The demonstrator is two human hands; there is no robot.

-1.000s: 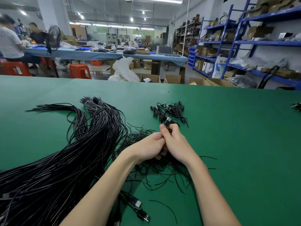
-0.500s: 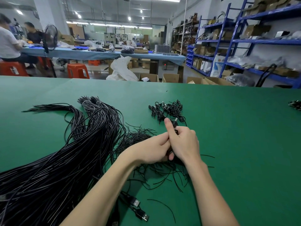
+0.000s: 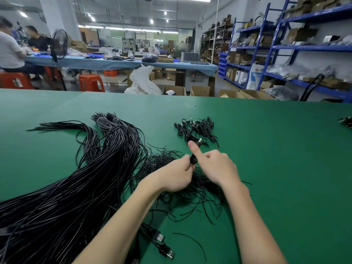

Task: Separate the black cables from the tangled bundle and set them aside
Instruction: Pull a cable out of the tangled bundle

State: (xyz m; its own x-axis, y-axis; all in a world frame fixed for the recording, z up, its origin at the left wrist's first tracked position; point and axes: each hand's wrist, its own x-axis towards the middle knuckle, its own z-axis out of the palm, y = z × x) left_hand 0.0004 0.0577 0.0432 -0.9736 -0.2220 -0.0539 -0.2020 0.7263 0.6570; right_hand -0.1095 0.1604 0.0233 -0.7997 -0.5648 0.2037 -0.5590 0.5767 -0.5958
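Note:
A thick bundle of long black cables sweeps across the left of the green table. A tangle of short thin black wires lies under my wrists. My left hand pinches a short black cable at its lower end. My right hand holds the same cable, its index finger stretched along it toward the silver plug tip. Beyond the hands lies a small pile of coiled black cables.
Two USB plugs lie near my left forearm. Another small cable clump sits at the right table edge. Behind the table are cardboard boxes, blue shelving, orange stools and seated people.
My right index finger has stretched forward along the cable, and the plug end has moved out toward the small pile. The left hand keeps its pinch.

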